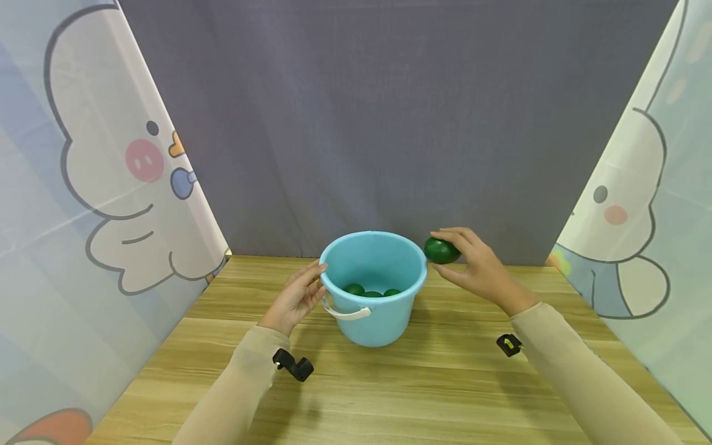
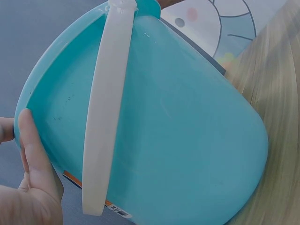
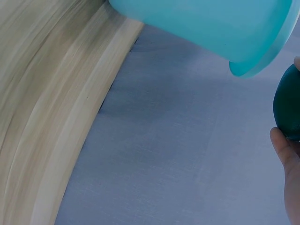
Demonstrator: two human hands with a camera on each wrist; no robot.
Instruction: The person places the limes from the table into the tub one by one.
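Note:
A light blue bucket (image 1: 374, 321) stands upright on the table, its white handle (image 2: 104, 108) hanging down on the near left side. My left hand (image 1: 297, 298) pinches the bucket's left rim, as the left wrist view also shows at the rim. To the right, my right hand (image 1: 473, 266) holds a smooth, dark green avocado (image 1: 441, 250) between thumb and fingers, just beside the bucket's right rim and above the table. Inside the bucket lie several more green avocados (image 1: 354, 288), partly hidden by the near wall.
The wood-grain table (image 1: 423, 395) extends around the bucket. A grey cloth (image 1: 389, 123) hangs behind its far edge. Cartoon-printed curtains (image 1: 105, 259) flank both sides. Small black wrist mounts (image 1: 293, 364) sit by both sleeves.

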